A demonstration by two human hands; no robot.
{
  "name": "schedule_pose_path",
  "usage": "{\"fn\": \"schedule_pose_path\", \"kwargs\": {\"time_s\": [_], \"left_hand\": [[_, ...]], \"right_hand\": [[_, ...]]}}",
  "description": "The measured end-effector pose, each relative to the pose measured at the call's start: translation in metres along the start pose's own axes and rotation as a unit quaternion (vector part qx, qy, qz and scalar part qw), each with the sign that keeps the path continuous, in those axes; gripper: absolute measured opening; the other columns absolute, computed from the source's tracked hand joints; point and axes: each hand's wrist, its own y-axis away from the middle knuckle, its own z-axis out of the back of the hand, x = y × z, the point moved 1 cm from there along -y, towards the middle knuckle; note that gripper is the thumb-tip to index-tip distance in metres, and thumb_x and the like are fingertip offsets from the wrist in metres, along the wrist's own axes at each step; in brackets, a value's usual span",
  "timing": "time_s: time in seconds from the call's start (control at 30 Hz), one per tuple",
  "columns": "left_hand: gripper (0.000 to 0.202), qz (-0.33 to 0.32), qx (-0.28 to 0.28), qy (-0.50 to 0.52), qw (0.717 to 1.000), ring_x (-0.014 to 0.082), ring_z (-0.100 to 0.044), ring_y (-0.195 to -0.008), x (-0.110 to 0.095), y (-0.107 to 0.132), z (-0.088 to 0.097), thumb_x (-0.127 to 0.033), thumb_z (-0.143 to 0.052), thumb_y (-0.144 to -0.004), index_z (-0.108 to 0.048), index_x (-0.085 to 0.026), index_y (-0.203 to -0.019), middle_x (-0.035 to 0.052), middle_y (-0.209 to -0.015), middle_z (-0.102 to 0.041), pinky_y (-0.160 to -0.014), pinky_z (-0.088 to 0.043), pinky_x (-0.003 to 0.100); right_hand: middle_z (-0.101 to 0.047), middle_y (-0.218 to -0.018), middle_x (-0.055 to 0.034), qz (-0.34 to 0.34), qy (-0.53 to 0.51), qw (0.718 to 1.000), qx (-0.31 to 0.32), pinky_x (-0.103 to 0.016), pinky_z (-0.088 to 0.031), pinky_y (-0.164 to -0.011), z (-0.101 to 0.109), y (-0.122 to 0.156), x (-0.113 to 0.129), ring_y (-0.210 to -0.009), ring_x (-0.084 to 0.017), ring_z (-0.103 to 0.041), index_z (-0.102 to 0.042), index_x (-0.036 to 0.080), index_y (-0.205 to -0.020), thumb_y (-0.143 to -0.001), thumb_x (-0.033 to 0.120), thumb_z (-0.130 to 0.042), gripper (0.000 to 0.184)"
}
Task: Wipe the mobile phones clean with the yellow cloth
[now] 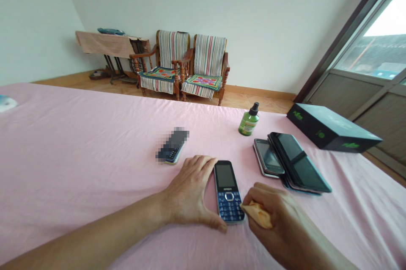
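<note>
A blue keypad phone (227,191) lies face up on the pink cloth-covered table (79,151). My left hand (190,191) rests beside it, fingers and thumb clasped on its left edge and bottom corner. My right hand (279,219) is closed on a small yellow-orange cloth (258,214), whose tip touches the phone's lower right corner.
A second keypad phone (173,146) lies further back. To the right are a small phone (268,158), a stack of dark smartphones (298,164), a green spray bottle (249,121) and a black box (331,128). Two wooden chairs (187,67) stand by the far wall.
</note>
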Motion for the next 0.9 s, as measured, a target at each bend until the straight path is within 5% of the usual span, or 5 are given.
{"fn": "schedule_pose_path", "kwargs": {"time_s": [0.5, 0.9], "left_hand": [[0.116, 0.003, -0.001, 0.001, 1.000, 0.0392, -0.044, -0.121, 0.000, -0.001, 0.000, -0.071, -0.081, -0.045, -0.039, -0.020, -0.139, 0.0147, -0.134, -0.048, -0.105, -0.033, 0.055], [0.115, -0.001, -0.011, -0.003, 1.000, 0.0387, -0.045, -0.118, 0.000, -0.001, -0.003, -0.067, -0.083, -0.043, -0.040, -0.018, -0.138, 0.0148, -0.131, -0.049, -0.104, -0.035, 0.054]], "right_hand": [[-0.063, -0.071, -0.0016, 0.006, -0.007, 1.000, -0.016, -0.025, -0.037, -0.056, -0.012, 0.009, 0.001, -0.063, -0.016, -0.059, -0.062, 0.022, -0.073, -0.071, 0.007, -0.053, 0.018], [-0.062, -0.075, -0.0022, 0.018, -0.075, 0.996, 0.032, -0.023, -0.033, -0.055, -0.028, 0.002, 0.018, -0.064, -0.014, -0.058, -0.066, 0.019, -0.073, -0.078, 0.006, -0.056, 0.017]]}}
